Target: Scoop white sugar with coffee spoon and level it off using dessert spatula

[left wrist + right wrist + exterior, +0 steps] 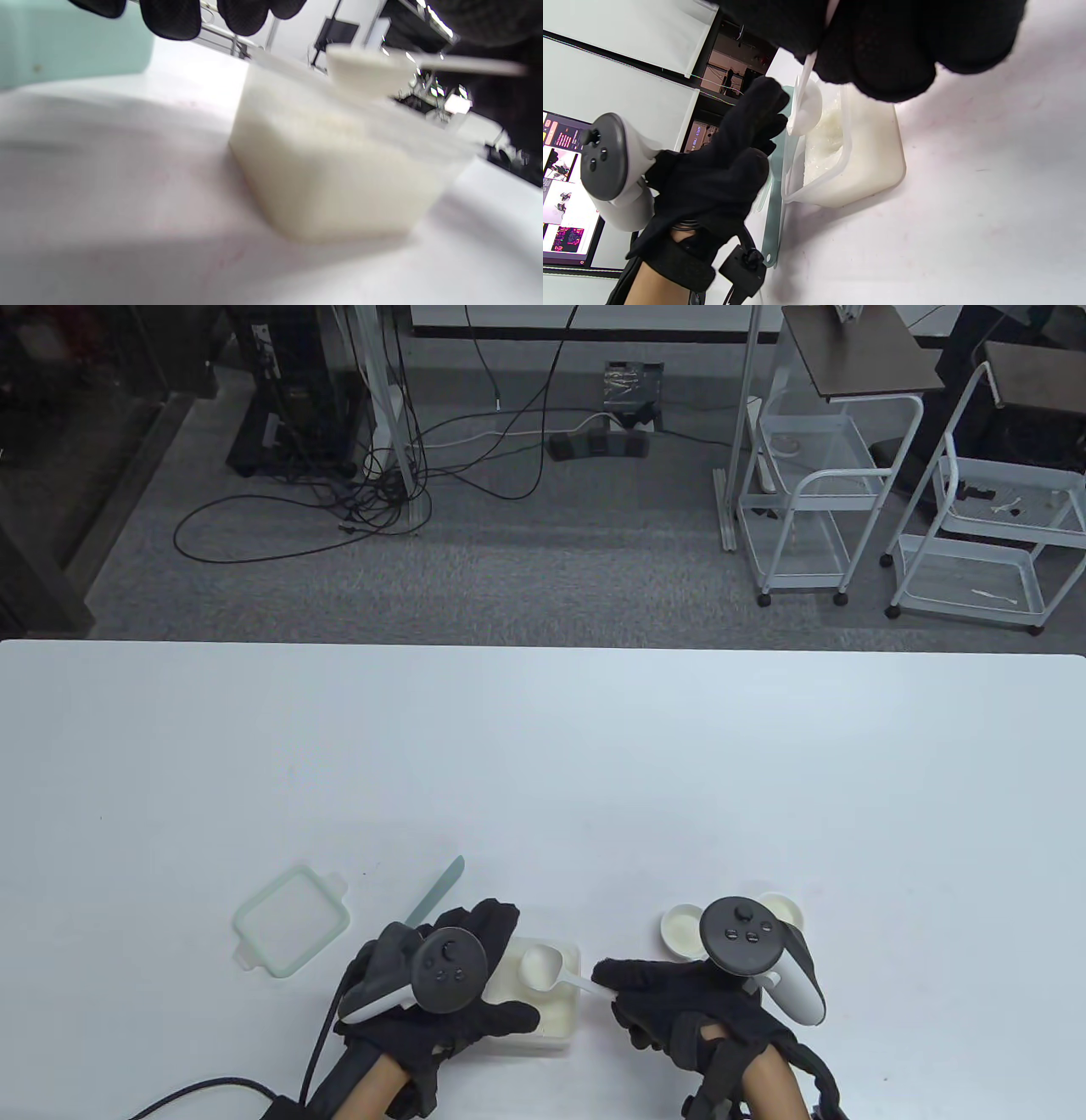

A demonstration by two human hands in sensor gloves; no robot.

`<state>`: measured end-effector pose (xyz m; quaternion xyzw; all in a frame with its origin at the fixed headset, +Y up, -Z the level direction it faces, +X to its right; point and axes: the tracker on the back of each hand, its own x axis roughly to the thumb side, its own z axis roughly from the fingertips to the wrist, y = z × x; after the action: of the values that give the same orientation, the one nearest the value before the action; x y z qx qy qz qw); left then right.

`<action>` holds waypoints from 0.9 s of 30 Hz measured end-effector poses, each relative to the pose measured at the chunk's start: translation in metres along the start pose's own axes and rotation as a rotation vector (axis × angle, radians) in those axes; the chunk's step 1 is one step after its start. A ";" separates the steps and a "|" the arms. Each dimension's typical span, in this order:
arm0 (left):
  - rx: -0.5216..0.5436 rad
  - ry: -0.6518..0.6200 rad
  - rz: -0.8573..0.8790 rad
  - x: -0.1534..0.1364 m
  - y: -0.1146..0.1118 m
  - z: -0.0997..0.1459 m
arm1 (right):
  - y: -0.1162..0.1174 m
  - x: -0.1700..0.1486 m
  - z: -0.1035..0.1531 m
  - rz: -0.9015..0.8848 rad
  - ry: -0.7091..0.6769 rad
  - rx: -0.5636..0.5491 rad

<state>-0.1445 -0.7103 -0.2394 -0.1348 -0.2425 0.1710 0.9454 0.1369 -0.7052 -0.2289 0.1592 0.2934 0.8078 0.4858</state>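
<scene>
Right hand [679,997] pinching white coffee spoon [543,965] by handle, bowl held over sugar container [556,1027], left hand [441,984] relaxed beside container, green dessert spatula [437,891] lying on table just behind it, no readable writing

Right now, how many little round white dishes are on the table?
2. Both little round white dishes sit side by side past the right hand: one shows fully, the other is partly behind the tracker. More could be hidden under the hands.

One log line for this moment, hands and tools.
right hand: pinches coffee spoon over sugar container | left hand: beside container | spatula: on table
</scene>
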 end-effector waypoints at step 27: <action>-0.231 0.689 -0.236 -0.056 0.006 0.009 | 0.001 0.000 0.001 0.016 0.002 0.006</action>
<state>-0.1963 -0.7253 -0.2567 -0.2612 0.0581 -0.0230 0.9632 0.1368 -0.7052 -0.2277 0.1621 0.2953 0.8108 0.4786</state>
